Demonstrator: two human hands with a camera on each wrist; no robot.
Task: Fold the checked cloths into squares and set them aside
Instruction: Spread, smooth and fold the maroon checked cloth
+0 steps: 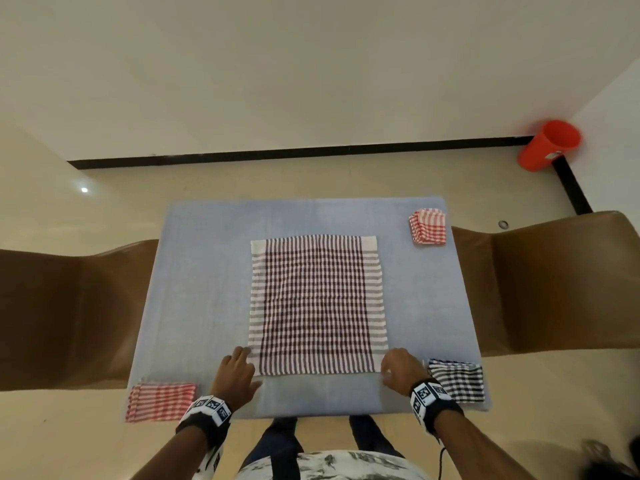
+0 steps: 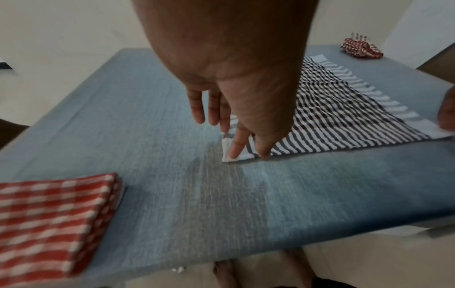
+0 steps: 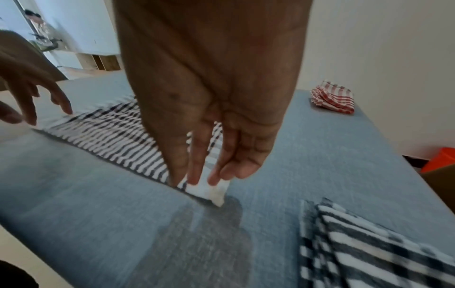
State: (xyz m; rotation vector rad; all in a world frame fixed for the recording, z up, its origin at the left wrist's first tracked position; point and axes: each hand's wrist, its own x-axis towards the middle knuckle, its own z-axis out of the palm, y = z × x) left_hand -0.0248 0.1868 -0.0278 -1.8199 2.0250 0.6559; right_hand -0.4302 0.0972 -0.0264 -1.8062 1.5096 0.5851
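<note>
Head: 1 dark checked cloth (image 1: pixel 317 303) spread flat, middle of blue table (image 1: pixel 207 271); 3 folded piles at corners: near red pile (image 1: pixel 161 401), far red pile (image 1: pixel 428 226), black-white pile (image 1: pixel 456 379).
Left wrist: left hand (image 2: pixel 234 87), fingers almost straight, tips press near-left corner, no pinch.
Right wrist: right hand (image 3: pixel 209 117) same on near-right corner. Risk: if corners lifted unevenly, fold may go skew.

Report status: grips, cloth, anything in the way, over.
Both open: left grip, right grip, fingertips on near corners. Dark checked cloth spread flat, unfolded. Red folded cloth, black folded cloth, far red stack lie clear.
</note>
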